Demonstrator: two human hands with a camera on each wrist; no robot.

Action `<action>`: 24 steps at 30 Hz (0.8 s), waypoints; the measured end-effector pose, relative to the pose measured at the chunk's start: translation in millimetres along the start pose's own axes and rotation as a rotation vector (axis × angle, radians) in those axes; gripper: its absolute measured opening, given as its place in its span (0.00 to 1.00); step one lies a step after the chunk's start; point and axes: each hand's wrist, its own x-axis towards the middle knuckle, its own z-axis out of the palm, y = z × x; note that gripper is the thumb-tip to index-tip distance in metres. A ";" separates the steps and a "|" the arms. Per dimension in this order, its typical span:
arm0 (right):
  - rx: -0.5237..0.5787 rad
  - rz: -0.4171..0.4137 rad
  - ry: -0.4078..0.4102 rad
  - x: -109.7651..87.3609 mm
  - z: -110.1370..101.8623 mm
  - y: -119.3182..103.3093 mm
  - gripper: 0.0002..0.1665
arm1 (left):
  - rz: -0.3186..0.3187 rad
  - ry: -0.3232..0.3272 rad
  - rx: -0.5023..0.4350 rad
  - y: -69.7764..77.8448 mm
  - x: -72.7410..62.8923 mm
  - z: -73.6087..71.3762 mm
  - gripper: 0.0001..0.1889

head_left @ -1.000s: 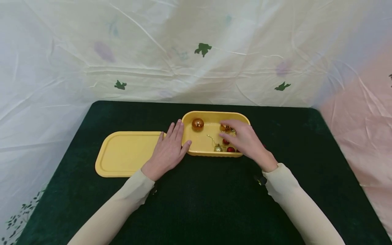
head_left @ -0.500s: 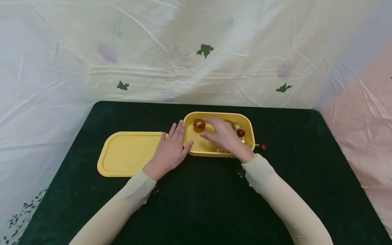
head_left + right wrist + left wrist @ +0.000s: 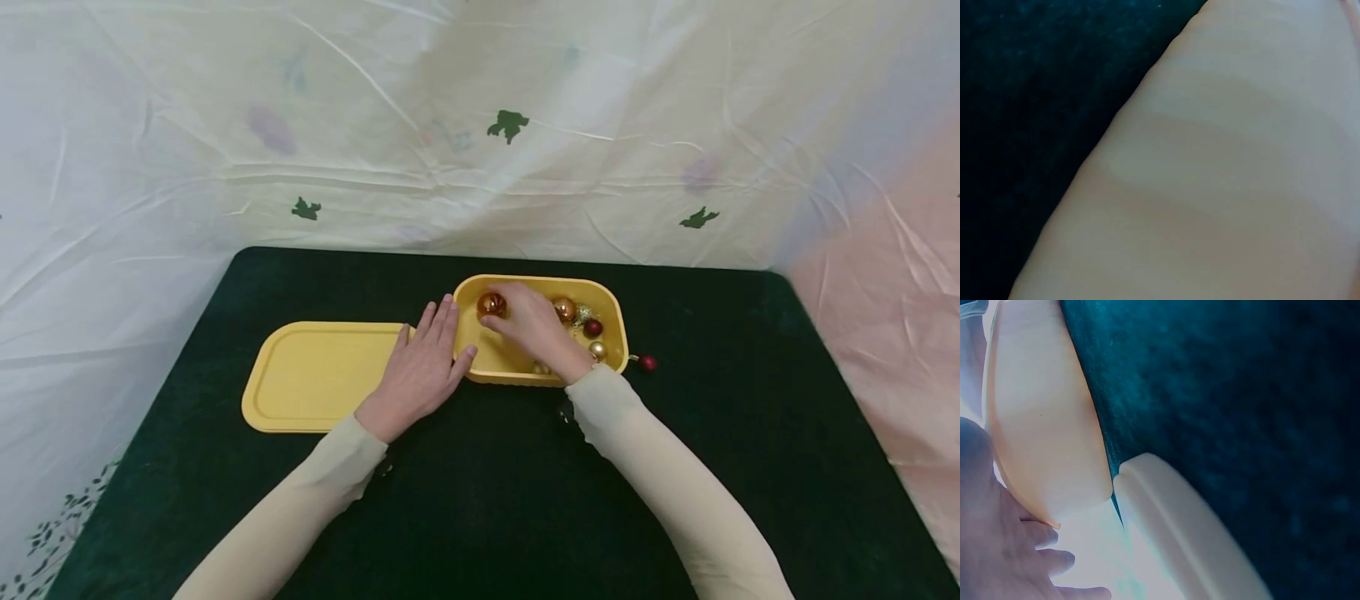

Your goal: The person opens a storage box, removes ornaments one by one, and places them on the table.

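I am noting the left hand (image 3: 417, 371) lying straight-fingered along the yellow box's (image 3: 517, 379) nine-o'clock end, gripping nothing. The right hand (image 3: 538, 327) is holding the amber ball (image 3: 491, 305) at the box's ten o'clock, thumb and fingers spread ball-wide. I am flagging two risks: glossy curvature causing slippage; the low right wrist knocking the gold ball (image 3: 597, 350) at four o'clock.

The orange baubles (image 3: 491, 304) look glossy, the yellow box (image 3: 495, 352) smooth plastic, the green tablecloth (image 3: 480, 500) matt.
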 end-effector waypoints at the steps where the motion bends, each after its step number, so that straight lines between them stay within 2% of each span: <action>1: -0.009 0.008 0.000 0.9 0.5 -0.5 0.32 | 0.000 -0.002 0.002 0.2 0.2 -0.1 0.42; 12: -0.082 0.036 0.017 1.6 7.7 -2.5 0.28 | -0.004 -0.010 0.005 2.0 1.0 0.8 0.42; 24: -0.012 0.067 0.041 -2.3 2.5 -1.0 0.26 | 0.002 0.000 0.006 1.1 1.6 2.2 0.42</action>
